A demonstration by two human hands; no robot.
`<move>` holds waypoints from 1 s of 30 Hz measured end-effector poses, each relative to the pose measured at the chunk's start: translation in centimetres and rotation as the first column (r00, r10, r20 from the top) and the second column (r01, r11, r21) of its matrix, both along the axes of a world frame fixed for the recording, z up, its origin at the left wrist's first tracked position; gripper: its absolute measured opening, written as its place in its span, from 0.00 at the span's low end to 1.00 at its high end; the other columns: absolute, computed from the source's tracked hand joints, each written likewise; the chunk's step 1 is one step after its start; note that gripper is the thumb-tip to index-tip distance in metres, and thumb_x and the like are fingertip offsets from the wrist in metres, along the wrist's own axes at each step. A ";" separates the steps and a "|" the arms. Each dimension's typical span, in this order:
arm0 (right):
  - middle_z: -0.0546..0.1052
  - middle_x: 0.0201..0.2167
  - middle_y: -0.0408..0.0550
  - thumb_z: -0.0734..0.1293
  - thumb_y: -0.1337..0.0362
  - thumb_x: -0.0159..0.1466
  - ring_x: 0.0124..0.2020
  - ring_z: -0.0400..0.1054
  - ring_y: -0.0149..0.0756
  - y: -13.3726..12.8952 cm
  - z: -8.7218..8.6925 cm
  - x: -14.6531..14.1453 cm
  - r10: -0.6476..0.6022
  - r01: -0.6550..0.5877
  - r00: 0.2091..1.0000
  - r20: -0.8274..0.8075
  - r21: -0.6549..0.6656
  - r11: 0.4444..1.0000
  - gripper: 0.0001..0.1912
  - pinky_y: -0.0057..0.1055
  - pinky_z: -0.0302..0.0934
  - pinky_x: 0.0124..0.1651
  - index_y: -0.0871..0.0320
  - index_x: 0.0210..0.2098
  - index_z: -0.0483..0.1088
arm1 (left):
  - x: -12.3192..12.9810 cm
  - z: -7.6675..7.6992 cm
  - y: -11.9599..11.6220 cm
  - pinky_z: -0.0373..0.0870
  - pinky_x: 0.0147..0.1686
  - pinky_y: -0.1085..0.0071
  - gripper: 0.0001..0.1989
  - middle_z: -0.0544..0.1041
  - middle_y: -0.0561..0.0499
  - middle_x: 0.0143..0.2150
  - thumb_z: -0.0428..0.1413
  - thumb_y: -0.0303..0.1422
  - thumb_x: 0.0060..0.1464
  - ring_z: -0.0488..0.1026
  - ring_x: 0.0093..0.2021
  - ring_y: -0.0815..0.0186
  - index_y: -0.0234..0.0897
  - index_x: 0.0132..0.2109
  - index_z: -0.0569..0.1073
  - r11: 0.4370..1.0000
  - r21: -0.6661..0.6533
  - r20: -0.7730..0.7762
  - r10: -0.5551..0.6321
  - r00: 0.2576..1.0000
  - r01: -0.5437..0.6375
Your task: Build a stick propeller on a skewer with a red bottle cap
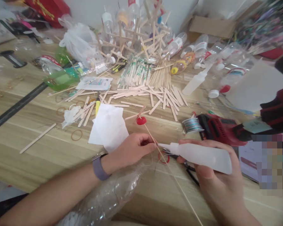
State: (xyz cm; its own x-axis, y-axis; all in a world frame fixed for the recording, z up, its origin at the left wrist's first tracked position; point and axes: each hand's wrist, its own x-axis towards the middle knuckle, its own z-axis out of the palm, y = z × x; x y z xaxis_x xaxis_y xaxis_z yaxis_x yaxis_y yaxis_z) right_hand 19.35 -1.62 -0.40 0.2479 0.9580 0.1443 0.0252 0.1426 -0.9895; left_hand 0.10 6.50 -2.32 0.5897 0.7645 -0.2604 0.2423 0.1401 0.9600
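Observation:
My left hand (134,147) pinches a long thin bamboo skewer (179,185) between thumb and fingers. A red bottle cap (141,120) sits on the skewer near its far end, beside short wooden pieces. In my right hand (217,179) lies a white squeeze glue bottle (202,155), tilted sideways. Its narrow nozzle points left and meets or nearly meets the skewer by my left fingertips. Beneath my left forearm lies a clear plastic bottle (113,194). A red rubber band (164,158) and dark-handled scissors, partly covered by my right hand, are under the glue bottle.
Several craft sticks (136,91) and a bundle of skewers (161,77) spread across the table's middle. White paper (110,125) lies by my left hand. A red and black power drill (217,128) and a wire spool (192,125) stand right. Plastic bottles (200,47) crowd the back.

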 end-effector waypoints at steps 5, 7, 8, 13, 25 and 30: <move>0.79 0.42 0.47 0.73 0.48 0.55 0.28 0.75 0.41 -0.1 0.6 -0.5 -0.012 0.013 0.998 0.065 -0.007 1.000 0.21 0.43 0.72 0.40 0.46 0.43 0.66 | 0.0 0.0 0.0 0.55 0.26 0.74 0.09 0.72 0.55 0.28 0.55 0.37 0.57 0.61 0.26 0.72 0.35 0.34 0.74 1.000 0.006 -0.016 -0.001 1.000 0.001; 0.79 0.42 0.46 0.73 0.48 0.55 0.28 0.75 0.41 -0.2 0.6 -0.5 -0.019 0.021 0.998 0.064 -0.018 1.000 0.20 0.42 0.71 0.39 0.45 0.43 0.65 | 0.0 -0.1 0.0 0.56 0.26 0.74 0.09 0.72 0.55 0.28 0.55 0.37 0.57 0.62 0.26 0.72 0.35 0.35 0.74 1.000 0.006 -0.007 -0.002 1.000 0.002; 0.79 0.42 0.46 0.73 0.48 0.55 0.28 0.75 0.40 -0.1 0.6 -0.5 -0.023 0.025 0.998 0.060 -0.025 0.999 0.21 0.42 0.71 0.39 0.45 0.42 0.66 | 0.0 0.0 0.0 0.57 0.27 0.74 0.09 0.73 0.55 0.29 0.55 0.36 0.57 0.62 0.26 0.72 0.35 0.35 0.74 1.000 0.005 -0.004 -0.006 1.000 0.006; 0.79 0.41 0.44 0.74 0.47 0.53 0.28 0.74 0.38 -0.1 0.4 -0.3 -0.016 0.017 0.998 0.057 -0.024 1.000 0.21 0.39 0.71 0.40 0.44 0.43 0.66 | 0.0 0.1 0.0 0.58 0.28 0.74 0.09 0.73 0.55 0.29 0.55 0.37 0.57 0.63 0.27 0.71 0.35 0.34 0.74 1.000 0.011 -0.007 -0.015 1.000 0.015; 0.79 0.41 0.47 0.72 0.45 0.54 0.28 0.75 0.41 -0.2 0.5 -0.3 -0.015 0.021 0.990 0.140 -0.045 0.999 0.22 0.43 0.73 0.36 0.44 0.42 0.65 | 0.0 0.0 0.0 0.60 0.29 0.74 0.10 0.75 0.54 0.31 0.56 0.38 0.56 0.67 0.29 0.70 0.35 0.35 0.75 1.000 0.008 -0.009 -0.013 1.000 0.013; 0.78 0.43 0.48 0.72 0.45 0.53 0.29 0.75 0.42 -0.4 0.6 -0.4 -0.020 0.028 0.984 0.178 -0.043 0.999 0.22 0.45 0.73 0.37 0.44 0.43 0.66 | 0.0 -0.1 -0.1 0.60 0.29 0.74 0.11 0.76 0.53 0.32 0.56 0.39 0.56 0.68 0.30 0.69 0.35 0.36 0.76 1.000 -0.001 -0.029 -0.013 1.000 0.013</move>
